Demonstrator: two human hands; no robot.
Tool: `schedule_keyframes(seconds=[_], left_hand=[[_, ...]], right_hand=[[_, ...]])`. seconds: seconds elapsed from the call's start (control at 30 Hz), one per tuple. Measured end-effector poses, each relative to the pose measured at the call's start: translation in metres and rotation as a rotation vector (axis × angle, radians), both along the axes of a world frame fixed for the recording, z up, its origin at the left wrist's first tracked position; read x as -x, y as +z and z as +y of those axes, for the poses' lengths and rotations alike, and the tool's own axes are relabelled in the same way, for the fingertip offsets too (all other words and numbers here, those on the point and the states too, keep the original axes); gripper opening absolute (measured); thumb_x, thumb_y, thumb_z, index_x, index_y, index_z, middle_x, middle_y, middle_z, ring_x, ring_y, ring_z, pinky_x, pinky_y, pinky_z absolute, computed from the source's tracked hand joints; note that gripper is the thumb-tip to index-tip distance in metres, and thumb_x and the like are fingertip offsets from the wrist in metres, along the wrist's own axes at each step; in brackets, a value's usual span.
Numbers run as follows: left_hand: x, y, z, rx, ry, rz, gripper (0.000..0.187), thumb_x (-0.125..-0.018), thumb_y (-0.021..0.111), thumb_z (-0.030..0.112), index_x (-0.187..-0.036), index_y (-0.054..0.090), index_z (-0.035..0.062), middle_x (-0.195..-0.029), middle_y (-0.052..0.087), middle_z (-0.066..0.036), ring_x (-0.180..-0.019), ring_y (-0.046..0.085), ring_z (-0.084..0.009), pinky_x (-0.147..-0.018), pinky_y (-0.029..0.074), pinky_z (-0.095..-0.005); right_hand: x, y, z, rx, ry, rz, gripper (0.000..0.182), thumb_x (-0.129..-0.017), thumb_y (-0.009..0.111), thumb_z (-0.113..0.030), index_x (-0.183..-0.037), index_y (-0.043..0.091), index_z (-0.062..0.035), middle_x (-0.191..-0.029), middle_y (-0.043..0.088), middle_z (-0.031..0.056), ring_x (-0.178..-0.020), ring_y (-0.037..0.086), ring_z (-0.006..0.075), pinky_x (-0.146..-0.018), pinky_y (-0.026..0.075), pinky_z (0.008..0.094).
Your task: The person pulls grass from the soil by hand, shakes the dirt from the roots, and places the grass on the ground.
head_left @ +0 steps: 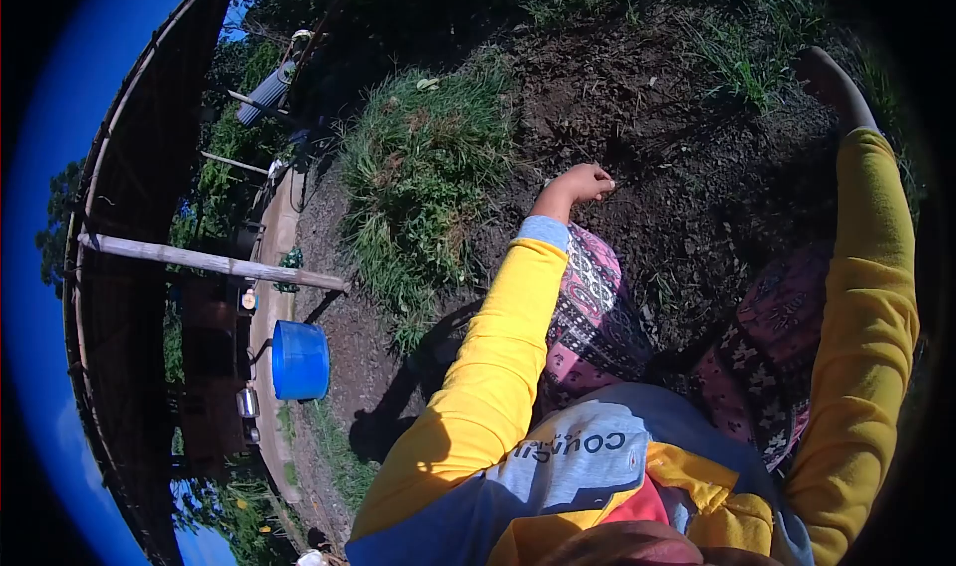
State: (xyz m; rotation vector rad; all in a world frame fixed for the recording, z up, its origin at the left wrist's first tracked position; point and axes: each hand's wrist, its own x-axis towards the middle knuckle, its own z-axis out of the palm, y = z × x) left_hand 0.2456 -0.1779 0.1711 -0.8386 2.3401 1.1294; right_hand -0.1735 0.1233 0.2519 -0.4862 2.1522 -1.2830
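Note:
My left hand [583, 185] hangs over dark, loose soil [647, 183] near the middle of the view, its fingers curled together. Whether something small sits between the fingertips I cannot make out. At the upper right, my right hand [829, 80] reaches toward the soil beside some green grass [742, 68]; it lies in shade and its fingers are hard to see. Both arms wear yellow sleeves. Below them show my knees in patterned pink and black cloth [597, 302].
A thick clump of grass and weeds [423, 168] grows left of the soil. Farther left are a blue tub [300, 360], a wooden post [214, 259], metal pots [247, 403] and a roofed shelter [139, 178].

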Motion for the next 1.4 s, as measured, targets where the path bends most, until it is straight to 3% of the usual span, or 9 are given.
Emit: schedule_keyframes(seconds=[0.2, 0.4, 0.5, 0.67, 0.8, 0.9, 1.1, 1.17, 1.4], left_hand=[[0.001, 0.007, 0.003, -0.017, -0.005, -0.023, 0.038, -0.083, 0.058, 0.026, -0.110, 0.054, 0.0000, -0.096, 0.062, -0.008, -0.075, 0.060, -0.0124, -0.068, 0.046, -0.0268], [-0.002, 0.009, 0.001, 0.030, -0.008, -0.019, 0.037, -0.082, 0.058, 0.026, -0.109, 0.055, -0.0005, -0.095, 0.062, -0.010, -0.076, 0.061, -0.0133, -0.073, 0.046, -0.0281], [-0.002, 0.009, 0.001, 0.027, -0.012, -0.012, 0.036, -0.082, 0.058, 0.026, -0.106, 0.057, -0.0005, -0.095, 0.062, -0.010, -0.077, 0.061, -0.0136, -0.072, 0.046, -0.0282], [-0.004, 0.003, -0.002, 0.057, 0.009, -0.056, 0.035, -0.080, 0.059, 0.029, -0.106, 0.060, 0.0056, -0.091, 0.064, -0.008, -0.071, 0.060, -0.0121, -0.071, 0.046, -0.0287], [-0.008, -0.006, -0.005, 0.126, -0.046, -0.054, 0.036, -0.077, 0.061, 0.033, -0.105, 0.061, 0.0103, -0.091, 0.064, -0.010, -0.082, 0.060, -0.0237, -0.075, 0.047, -0.0356], [-0.010, -0.011, -0.005, 0.170, -0.062, -0.049, 0.036, -0.077, 0.060, 0.034, -0.105, 0.061, 0.0110, -0.096, 0.063, -0.011, -0.086, 0.060, -0.0258, -0.077, 0.047, -0.0364], [-0.011, -0.007, -0.003, 0.206, -0.100, -0.052, 0.034, -0.075, 0.061, 0.035, -0.099, 0.064, 0.0109, -0.095, 0.064, -0.011, -0.084, 0.061, -0.0260, -0.075, 0.048, -0.0360], [-0.010, -0.014, -0.004, 0.263, -0.123, -0.034, 0.032, -0.075, 0.062, 0.034, -0.098, 0.065, 0.0117, -0.094, 0.064, -0.012, -0.082, 0.062, -0.0260, -0.074, 0.048, -0.0356], [-0.003, -0.016, 0.001, 0.277, -0.121, -0.100, 0.036, -0.075, 0.061, 0.035, -0.098, 0.064, 0.0074, -0.105, 0.060, -0.014, -0.098, 0.057, -0.0288, -0.084, 0.045, -0.0362]], right_hand=[[-0.018, 0.017, -0.009, -0.204, 0.070, 0.158, 0.020, -0.080, 0.049, -0.034, -0.088, 0.049, -0.0159, -0.076, 0.051, -0.0020, -0.061, 0.047, 0.0113, -0.049, 0.034, 0.0253], [-0.017, 0.014, -0.013, -0.172, 0.061, 0.095, 0.026, -0.080, 0.053, -0.038, -0.093, 0.050, -0.0159, -0.079, 0.051, -0.0029, -0.062, 0.046, 0.0113, -0.053, 0.036, 0.0263], [-0.012, 0.008, -0.013, -0.196, 0.100, 0.226, 0.027, -0.079, 0.052, -0.040, -0.093, 0.049, -0.0175, -0.080, 0.052, -0.0027, -0.061, 0.048, 0.0114, -0.050, 0.035, 0.0268], [-0.002, 0.002, -0.023, -0.247, 0.145, 0.194, 0.031, -0.078, 0.049, -0.042, -0.099, 0.049, -0.0198, -0.085, 0.052, -0.0034, -0.066, 0.049, 0.0116, -0.053, 0.036, 0.0280], [0.023, -0.019, -0.040, -0.178, 0.145, 0.104, 0.039, -0.076, 0.047, -0.046, -0.107, 0.049, -0.0214, -0.088, 0.053, -0.0040, -0.067, 0.050, 0.0124, -0.055, 0.036, 0.0289], [0.019, -0.020, -0.043, -0.079, 0.214, 0.072, 0.043, -0.076, 0.047, -0.047, -0.111, 0.048, -0.0224, -0.089, 0.055, -0.0044, -0.067, 0.051, 0.0124, -0.055, 0.036, 0.0282], [0.032, -0.039, -0.069, -0.144, 0.135, 0.022, 0.046, -0.078, 0.046, -0.046, -0.118, 0.047, -0.0239, -0.097, 0.057, -0.0042, -0.069, 0.052, 0.0115, -0.051, 0.035, 0.0250], [0.052, -0.054, -0.071, -0.121, 0.172, -0.004, 0.045, -0.079, 0.047, -0.043, -0.118, 0.047, -0.0211, -0.099, 0.056, -0.0026, -0.071, 0.053, 0.0121, -0.053, 0.037, 0.0256], [-0.037, 0.027, -0.071, -0.084, 0.333, -0.121, 0.042, -0.080, 0.055, -0.026, -0.116, 0.046, -0.0064, -0.096, 0.058, 0.0084, -0.079, 0.056, 0.0197, -0.064, 0.045, 0.0296]])
